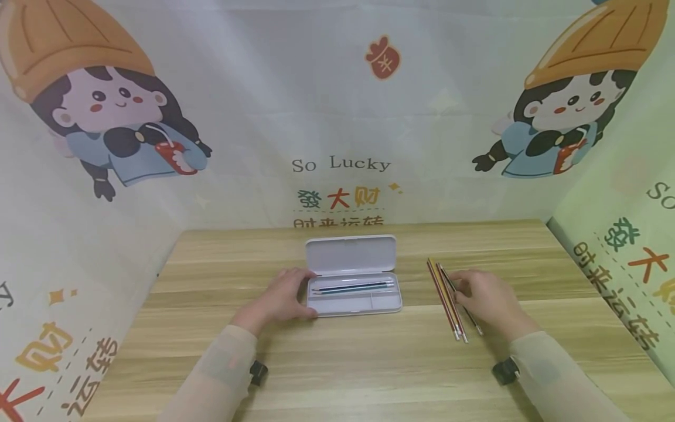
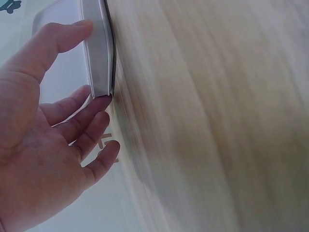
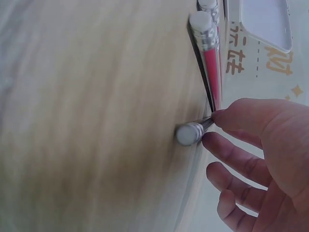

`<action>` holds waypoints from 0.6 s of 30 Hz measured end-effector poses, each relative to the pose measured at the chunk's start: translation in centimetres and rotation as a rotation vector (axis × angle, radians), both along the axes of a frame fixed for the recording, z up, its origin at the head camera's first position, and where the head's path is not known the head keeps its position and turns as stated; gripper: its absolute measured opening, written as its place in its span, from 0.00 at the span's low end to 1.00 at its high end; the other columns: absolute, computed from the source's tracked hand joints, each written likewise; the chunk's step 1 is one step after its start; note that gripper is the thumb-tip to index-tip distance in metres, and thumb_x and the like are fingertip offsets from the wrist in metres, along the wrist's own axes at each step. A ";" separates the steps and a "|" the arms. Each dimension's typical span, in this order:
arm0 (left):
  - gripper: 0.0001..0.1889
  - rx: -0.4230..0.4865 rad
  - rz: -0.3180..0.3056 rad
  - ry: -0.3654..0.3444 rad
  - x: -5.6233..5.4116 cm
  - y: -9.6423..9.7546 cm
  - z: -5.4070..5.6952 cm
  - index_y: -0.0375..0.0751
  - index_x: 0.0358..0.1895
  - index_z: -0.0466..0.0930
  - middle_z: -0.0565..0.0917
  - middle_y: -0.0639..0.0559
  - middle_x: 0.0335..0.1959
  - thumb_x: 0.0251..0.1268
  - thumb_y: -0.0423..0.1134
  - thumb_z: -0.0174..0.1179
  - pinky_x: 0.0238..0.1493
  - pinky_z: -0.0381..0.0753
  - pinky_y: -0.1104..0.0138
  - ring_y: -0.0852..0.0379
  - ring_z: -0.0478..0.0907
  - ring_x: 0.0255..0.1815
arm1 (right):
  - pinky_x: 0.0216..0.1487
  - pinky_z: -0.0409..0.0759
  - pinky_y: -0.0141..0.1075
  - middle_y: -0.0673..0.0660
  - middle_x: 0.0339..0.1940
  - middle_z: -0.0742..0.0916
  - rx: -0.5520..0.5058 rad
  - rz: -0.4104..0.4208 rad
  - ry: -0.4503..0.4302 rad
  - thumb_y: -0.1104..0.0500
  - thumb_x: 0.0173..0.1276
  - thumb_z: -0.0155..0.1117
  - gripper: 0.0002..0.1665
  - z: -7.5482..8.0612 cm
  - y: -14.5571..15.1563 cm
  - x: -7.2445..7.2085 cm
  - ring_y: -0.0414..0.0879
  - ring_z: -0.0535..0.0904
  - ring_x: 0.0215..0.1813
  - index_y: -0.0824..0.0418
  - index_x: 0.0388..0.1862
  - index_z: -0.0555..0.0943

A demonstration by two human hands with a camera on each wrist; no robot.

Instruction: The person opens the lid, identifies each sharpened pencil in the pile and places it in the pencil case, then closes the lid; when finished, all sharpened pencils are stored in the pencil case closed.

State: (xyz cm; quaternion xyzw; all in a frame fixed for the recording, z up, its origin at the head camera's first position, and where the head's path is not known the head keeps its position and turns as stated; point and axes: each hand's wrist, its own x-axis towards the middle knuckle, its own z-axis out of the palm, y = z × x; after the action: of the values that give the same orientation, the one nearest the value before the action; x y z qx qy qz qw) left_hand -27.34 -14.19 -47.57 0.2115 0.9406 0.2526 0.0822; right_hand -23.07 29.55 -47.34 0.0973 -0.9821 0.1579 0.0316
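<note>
A white pencil case (image 1: 337,306) lies with its lid (image 1: 350,256) raised at the back. Inside, dark blue and light blue pencils (image 1: 350,288) lie side by side in the rear compartment. My left hand (image 1: 280,297) holds the case's left end, thumb (image 2: 72,36) on the front side wall and fingertips at the rear corner. To the right, my right hand (image 1: 489,298) pinches a dark pencil (image 1: 473,320) between thumb and fingers. Its white eraser end (image 3: 188,134) points toward the right wrist camera. Just left of it lie red and yellow pencils (image 1: 445,300) in a loose bundle, eraser ends nearest me.
The wood-grain table (image 1: 369,363) carries the case and the pencils. A printed cloth (image 1: 453,135) with cartoon figures and lettering hangs behind and at both sides. Small black devices (image 1: 506,371) sit at both wrists.
</note>
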 end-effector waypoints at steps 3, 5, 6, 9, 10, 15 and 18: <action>0.44 -0.001 -0.002 0.002 0.0 0.0 0.1 0.37 0.69 0.72 0.77 0.39 0.68 0.47 0.45 0.81 0.75 0.68 0.47 0.41 0.69 0.70 | 0.29 0.82 0.40 0.56 0.42 0.92 0.005 -0.006 -0.018 0.58 0.64 0.72 0.24 0.1 0.0 0.0 0.48 0.86 0.37 0.61 0.59 0.84; 0.44 0.000 -0.002 0.001 0.1 0.0 0.2 0.37 0.69 0.72 0.77 0.39 0.68 0.47 0.44 0.81 0.76 0.68 0.47 0.41 0.69 0.70 | 0.29 0.81 0.39 0.56 0.41 0.92 0.009 -0.009 -0.028 0.58 0.64 0.72 0.24 0.1 0.0 0.0 0.47 0.86 0.36 0.61 0.60 0.84; 0.44 0.000 -0.001 0.001 0.1 0.1 0.2 0.37 0.69 0.72 0.77 0.39 0.68 0.47 0.45 0.81 0.75 0.68 0.47 0.41 0.69 0.70 | 0.28 0.81 0.38 0.56 0.41 0.92 0.011 -0.011 -0.032 0.58 0.64 0.72 0.24 0.0 0.0 0.1 0.47 0.85 0.36 0.61 0.59 0.84; 0.44 -0.004 0.002 -0.006 0.1 0.1 0.3 0.38 0.70 0.72 0.77 0.40 0.68 0.47 0.45 0.81 0.76 0.68 0.47 0.41 0.69 0.70 | 0.26 0.78 0.36 0.56 0.40 0.91 0.011 -0.016 -0.054 0.58 0.64 0.71 0.25 0.1 0.0 0.1 0.44 0.82 0.32 0.62 0.60 0.83; 0.44 -0.004 0.003 -0.007 0.1 0.1 0.3 0.38 0.70 0.72 0.77 0.40 0.68 0.47 0.45 0.81 0.76 0.68 0.47 0.41 0.69 0.70 | 0.26 0.78 0.36 0.56 0.39 0.91 0.012 -0.017 -0.055 0.58 0.64 0.71 0.25 0.0 0.0 0.0 0.43 0.81 0.31 0.62 0.60 0.83; 0.44 -0.004 0.007 -0.010 0.2 0.1 0.3 0.38 0.70 0.72 0.77 0.40 0.68 0.47 0.45 0.81 0.76 0.68 0.47 0.41 0.69 0.69 | 0.29 0.81 0.39 0.55 0.38 0.91 0.013 -0.026 -0.051 0.60 0.64 0.70 0.25 0.1 0.0 0.0 0.43 0.81 0.31 0.65 0.60 0.83; 0.44 -0.004 0.005 -0.011 0.2 0.1 0.3 0.38 0.70 0.72 0.77 0.41 0.68 0.47 0.45 0.81 0.75 0.69 0.47 0.41 0.69 0.69 | 0.35 0.85 0.46 0.56 0.36 0.91 0.008 -0.026 -0.050 0.61 0.63 0.70 0.25 0.1 0.1 0.0 0.46 0.84 0.34 0.67 0.59 0.82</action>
State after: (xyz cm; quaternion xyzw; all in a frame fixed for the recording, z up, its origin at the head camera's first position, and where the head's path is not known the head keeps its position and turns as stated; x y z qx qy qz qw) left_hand -27.11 -14.12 -47.27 0.2075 0.9412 0.2519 0.0869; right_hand -23.05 29.68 -47.23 0.0809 -0.9844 0.1559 0.0087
